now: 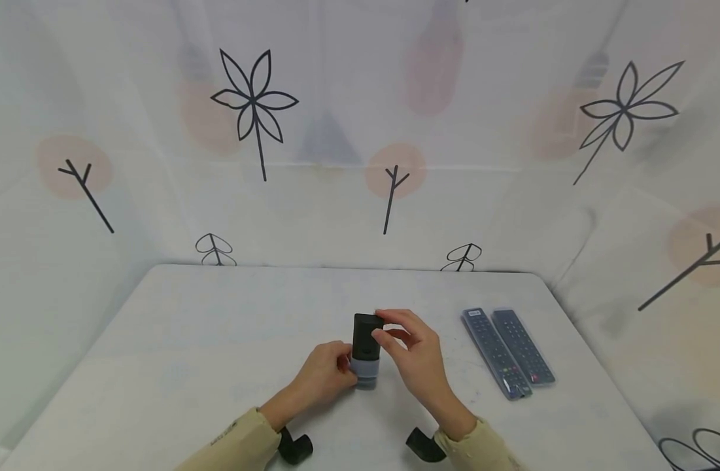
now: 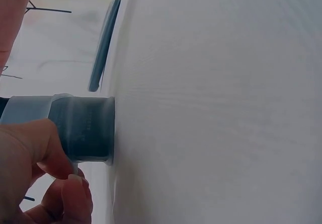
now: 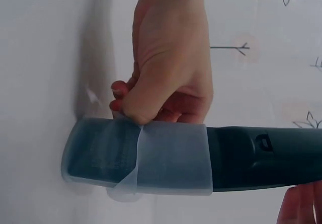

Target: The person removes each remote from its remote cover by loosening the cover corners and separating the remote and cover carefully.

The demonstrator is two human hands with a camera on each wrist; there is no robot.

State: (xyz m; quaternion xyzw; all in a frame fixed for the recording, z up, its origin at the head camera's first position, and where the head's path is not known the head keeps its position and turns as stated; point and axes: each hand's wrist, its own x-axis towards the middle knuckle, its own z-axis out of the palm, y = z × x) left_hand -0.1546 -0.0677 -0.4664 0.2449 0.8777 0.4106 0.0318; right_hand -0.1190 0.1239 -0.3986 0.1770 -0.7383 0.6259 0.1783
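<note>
Remote (image 1: 364,339) upright, translucent sleeve (image 1: 364,368) round lower end; L hand (image 1: 324,371) pinches sleeve's edge, R hand (image 1: 417,353) pinches remote's top. Steady hold, even tugs prob. best.

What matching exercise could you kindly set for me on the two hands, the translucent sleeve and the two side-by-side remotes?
1. Left hand
2. Right hand
3. Translucent sleeve
4. Side-by-side remotes

A. lying buttons up on the right side of the table
B. holding the upper part of the dark remote
C. pinching the sleeve's edge
D. around the lower part of the dark remote

Pairs: 1-C, 2-B, 3-D, 4-A
</note>
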